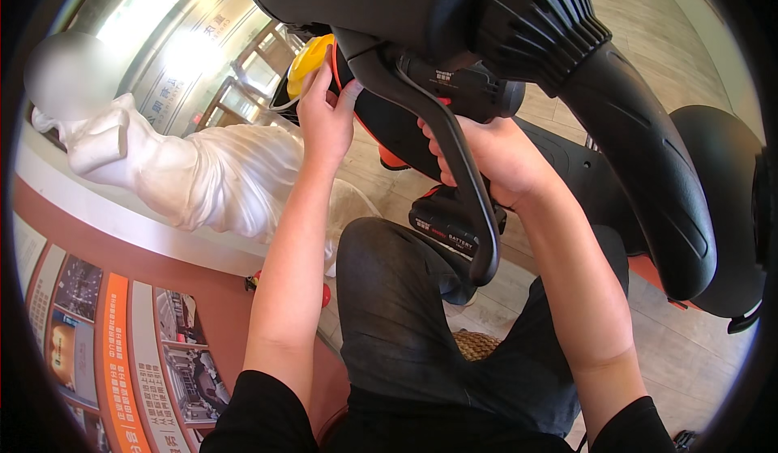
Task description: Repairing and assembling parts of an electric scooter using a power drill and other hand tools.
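My right hand [490, 153] is closed round the handle of a black cordless power drill [454, 88] with a battery pack [444, 228] at its base. The drill's body points left, toward the front of a black and orange scooter. Its tip is hidden behind the scooter's lever. My left hand [327, 121] grips the edge of the scooter's orange-trimmed front panel [365, 129], thumb on the near side and fingers along the far side. A yellow part [308, 62] sits just beyond those fingers. In front of the drill runs the curved black brake lever [458, 145].
The scooter's ribbed handlebar grip [640, 153] slants down on the right, beside its black seat [713, 202]. At left stand a white draped statue [219, 169] and a display panel [113, 348] with photos. My knees [381, 283] are under the lever. Wood-look flooring [648, 56] lies beyond.
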Available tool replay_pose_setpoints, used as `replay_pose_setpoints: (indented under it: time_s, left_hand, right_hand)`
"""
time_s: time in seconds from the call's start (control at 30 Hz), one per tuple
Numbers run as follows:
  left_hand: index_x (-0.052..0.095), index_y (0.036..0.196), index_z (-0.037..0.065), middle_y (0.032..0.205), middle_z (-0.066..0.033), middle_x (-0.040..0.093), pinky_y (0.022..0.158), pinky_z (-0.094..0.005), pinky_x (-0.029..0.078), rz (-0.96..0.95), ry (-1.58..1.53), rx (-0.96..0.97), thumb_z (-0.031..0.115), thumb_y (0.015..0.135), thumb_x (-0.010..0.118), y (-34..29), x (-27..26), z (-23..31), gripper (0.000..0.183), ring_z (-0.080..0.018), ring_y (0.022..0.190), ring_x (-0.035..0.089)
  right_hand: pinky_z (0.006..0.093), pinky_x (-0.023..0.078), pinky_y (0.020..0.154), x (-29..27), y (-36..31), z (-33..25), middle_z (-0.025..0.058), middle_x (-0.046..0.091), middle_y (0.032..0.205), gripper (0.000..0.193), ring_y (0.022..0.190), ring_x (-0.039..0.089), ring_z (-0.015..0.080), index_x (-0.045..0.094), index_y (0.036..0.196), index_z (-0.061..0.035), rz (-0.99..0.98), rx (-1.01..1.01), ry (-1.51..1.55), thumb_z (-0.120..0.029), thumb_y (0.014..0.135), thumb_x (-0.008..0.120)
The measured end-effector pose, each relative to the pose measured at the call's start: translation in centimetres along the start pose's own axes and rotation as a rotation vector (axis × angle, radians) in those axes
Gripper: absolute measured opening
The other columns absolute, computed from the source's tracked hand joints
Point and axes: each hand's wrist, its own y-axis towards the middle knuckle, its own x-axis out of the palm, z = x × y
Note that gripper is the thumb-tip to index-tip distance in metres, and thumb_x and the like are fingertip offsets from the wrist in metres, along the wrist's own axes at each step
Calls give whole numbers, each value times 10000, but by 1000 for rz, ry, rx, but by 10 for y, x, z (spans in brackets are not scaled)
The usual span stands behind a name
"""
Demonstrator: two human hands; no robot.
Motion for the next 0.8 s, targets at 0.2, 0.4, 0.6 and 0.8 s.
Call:
replay_pose_setpoints:
  time_s: [0.2,0.4,0.6,0.8]
  left_hand:
    - [542,1464,67,1059,-68,638,673,-270,455,-6,-13,-5,137,887,772,-1,1,-1,625,-132,687,501]
    - [539,1466,59,1105,-78,643,678,-269,460,-3,-41,-12,145,896,768,-1,1,0,620,-131,690,507]
    - [517,1474,30,1109,-65,662,665,-274,465,-56,87,-11,188,920,758,0,-8,2,625,-121,674,503]
    - [479,1472,-24,1122,-56,677,756,-257,454,82,-584,-626,143,969,662,-97,11,-39,561,-102,805,545]
  right_hand:
    - [263,503,572,-2,1,1,34,613,804,321,636,562,100,680,1091,28,-1,21,40,-267,968,709]
    - [254,465,545,-3,2,3,26,605,794,297,625,529,86,674,1099,40,-18,38,123,-229,976,699]
    - [253,444,528,-9,0,2,3,598,795,268,625,532,76,679,1088,37,-39,-30,59,-203,969,691]
    - [252,404,493,-40,-47,-11,15,574,631,104,530,523,92,694,856,-1,-9,-26,-284,-88,896,654]
